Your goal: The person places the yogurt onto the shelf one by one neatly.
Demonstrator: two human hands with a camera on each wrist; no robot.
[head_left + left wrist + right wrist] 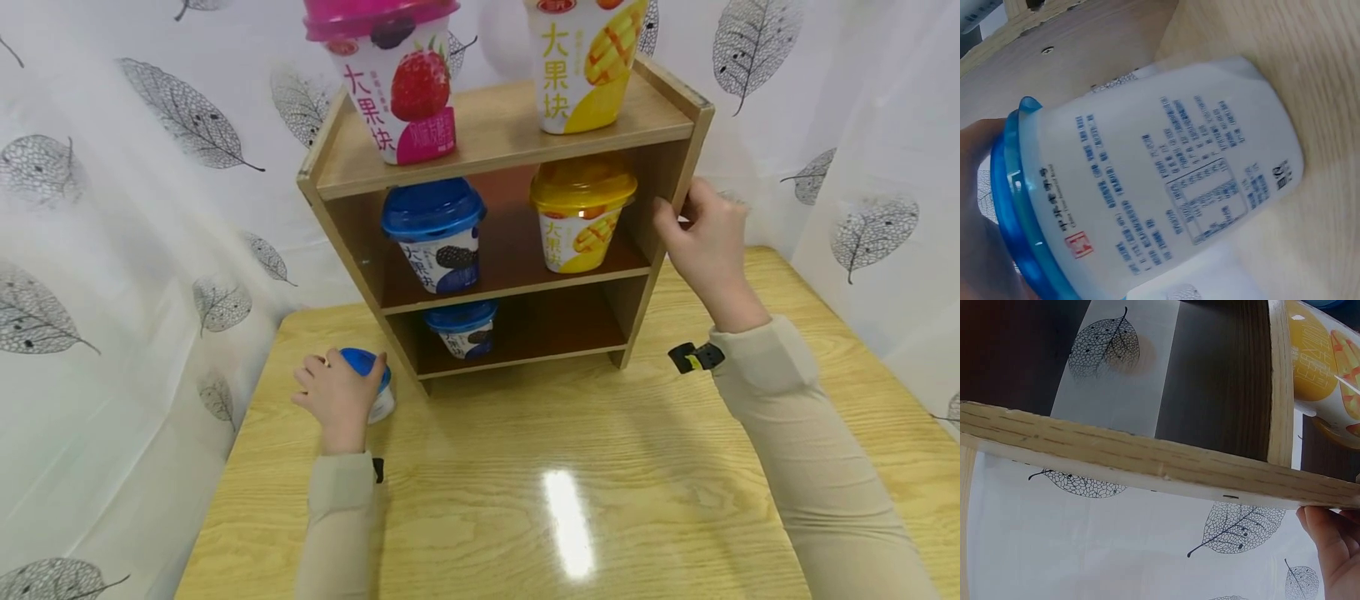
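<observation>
My left hand [337, 392] grips a white yogurt cup [1166, 169] by its blue lid [1013, 200], beside the lower left of a small wooden shelf [517, 293]. Printed ingredient text faces the left wrist camera, and the cup appears sideways there. In the head view the hand hides much of this cup [382, 406]. Higher up on the other side, my right hand [708, 242] pinches the front edge of the shelf's right side panel. The right wrist view has its fingers [1329, 540] against that panel's outer face.
On the shelf top stand a pink strawberry cup [416, 92] and a yellow mango cup [588, 67]. The middle level holds a blue-lidded cup [438, 242] and a yellow-lidded cup [581, 221]; another blue-lidded cup [465, 333] sits below. Leaf-print curtains [150, 217] surround the wooden table [480, 500].
</observation>
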